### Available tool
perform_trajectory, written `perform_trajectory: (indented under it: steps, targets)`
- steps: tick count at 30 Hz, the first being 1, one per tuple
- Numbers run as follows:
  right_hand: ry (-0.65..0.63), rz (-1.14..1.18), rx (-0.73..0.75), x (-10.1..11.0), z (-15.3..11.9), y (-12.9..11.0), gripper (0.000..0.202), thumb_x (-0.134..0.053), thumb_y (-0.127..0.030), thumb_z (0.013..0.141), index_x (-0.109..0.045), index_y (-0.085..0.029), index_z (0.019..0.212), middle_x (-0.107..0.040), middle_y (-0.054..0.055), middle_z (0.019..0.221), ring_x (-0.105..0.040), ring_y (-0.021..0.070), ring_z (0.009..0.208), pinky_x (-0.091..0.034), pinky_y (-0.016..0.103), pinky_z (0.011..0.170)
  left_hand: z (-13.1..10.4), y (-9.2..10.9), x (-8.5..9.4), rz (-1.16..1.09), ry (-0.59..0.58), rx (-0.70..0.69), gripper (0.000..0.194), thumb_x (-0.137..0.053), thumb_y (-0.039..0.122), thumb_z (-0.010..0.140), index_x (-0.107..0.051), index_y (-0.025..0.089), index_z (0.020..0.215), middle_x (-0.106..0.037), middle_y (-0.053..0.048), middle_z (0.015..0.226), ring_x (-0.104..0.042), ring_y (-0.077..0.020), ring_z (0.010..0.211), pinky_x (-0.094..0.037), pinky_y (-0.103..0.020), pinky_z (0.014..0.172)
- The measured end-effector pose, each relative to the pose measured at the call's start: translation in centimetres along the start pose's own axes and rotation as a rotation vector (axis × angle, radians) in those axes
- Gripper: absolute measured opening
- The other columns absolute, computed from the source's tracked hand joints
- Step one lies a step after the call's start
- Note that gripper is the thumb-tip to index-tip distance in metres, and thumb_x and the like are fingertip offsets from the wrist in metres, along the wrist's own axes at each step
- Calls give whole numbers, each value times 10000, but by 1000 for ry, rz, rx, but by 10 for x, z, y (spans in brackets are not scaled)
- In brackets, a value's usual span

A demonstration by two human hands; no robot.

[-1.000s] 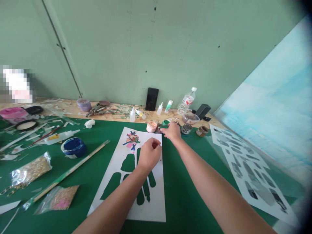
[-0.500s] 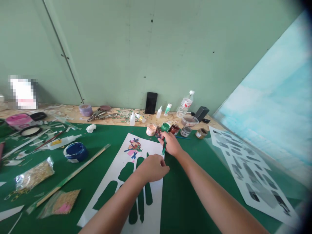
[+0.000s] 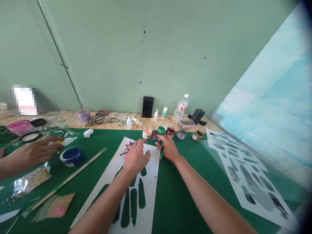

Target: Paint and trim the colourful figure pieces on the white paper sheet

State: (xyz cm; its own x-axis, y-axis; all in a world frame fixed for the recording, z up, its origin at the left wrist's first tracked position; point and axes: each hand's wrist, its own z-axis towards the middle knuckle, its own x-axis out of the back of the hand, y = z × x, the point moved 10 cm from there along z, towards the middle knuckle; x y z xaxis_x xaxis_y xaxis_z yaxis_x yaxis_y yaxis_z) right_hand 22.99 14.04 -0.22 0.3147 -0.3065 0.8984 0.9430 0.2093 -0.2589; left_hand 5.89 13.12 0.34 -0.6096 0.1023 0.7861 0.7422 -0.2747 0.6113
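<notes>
Facing forward and down, the head view takes in a green-topped table [image 3: 181, 198], with bare wood along its far side, against a green wall [image 3: 170, 48]; a pale blue panel [image 3: 275, 74] slants away at right. A white sheet [image 3: 148, 185] bearing dark green shapes lies on the table, its far end carrying coloured scraps [image 3: 125, 150]. Left hand [image 3: 136, 156]: palm down over the sheet, fingers loosely spread, nothing seen in its grasp. Right hand [image 3: 169, 149]: fingers curled on a slim green piece [image 3: 161, 152] at the sheet's right edge. Another person's hand [image 3: 36, 152] enters from the left, near a blue jar [image 3: 74, 160] containing blue paint. Beyond the right hand, a row of open pots with matching contents: peach pot [image 3: 147, 134], green pot [image 3: 161, 131], dark red pot [image 3: 170, 132], grey pot [image 3: 181, 134]; a brown pot [image 3: 197, 136] stands farther right. Behind them, a shallow tub [image 3: 186, 124], contents unclear, and an upright clear bottle [image 3: 181, 109]. Lower left, one bag [image 3: 32, 178] holds pale flakes, another bag [image 3: 62, 205] tan grains with a pink patch.
</notes>
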Motion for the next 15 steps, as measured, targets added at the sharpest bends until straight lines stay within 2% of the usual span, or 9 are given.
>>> perform_trajectory:
  steps: [2,5,8,11,15]
  targets:
    - [9,-18,-19,-3,-1,0,375,-577,-293,968,-564,-142,1312,-716,106,1047,-570,278,1056,-447,384,945,9,-6,6,-28,60,21,586,-584,307,868,-399,186,1411,-571,-151,1335,-589,-278,1200,-459,-388,965]
    - [9,-39,-34,-8,-1,0,380,-553,-317,980,-563,-124,1306,-707,138,1046,-544,301,1081,-432,409,951,33,-14,6,-44,110,84,791,-654,346,828,-264,144,1485,-522,-211,1384,-546,-318,1276,-454,-418,981]
    - [-18,-51,-30,-11,-1,1,285,-565,-305,968,-608,-146,1201,-701,138,1029,-535,299,1067,-433,393,921,65,-8,-2,-39,132,70,967,-727,333,769,-170,127,1532,-469,-236,1451,-445,-345,1382,-381,-426,1076]
    - [-43,-67,-30,-12,-1,2,147,-580,-261,948,-633,-161,1041,-697,134,968,-535,300,1043,-431,384,892,92,0,-15,-33,120,43,1031,-762,318,739,-150,168,1554,-523,-199,1435,-452,-362,1374,-374,-436,1078]
    - [-47,-78,-23,-10,-1,1,110,-556,-259,957,-615,-182,1009,-704,134,975,-525,310,1049,-418,394,876,106,-4,-23,-21,139,85,1036,-786,319,721,-187,188,1556,-621,-197,1307,-533,-399,1293,-408,-482,1020]
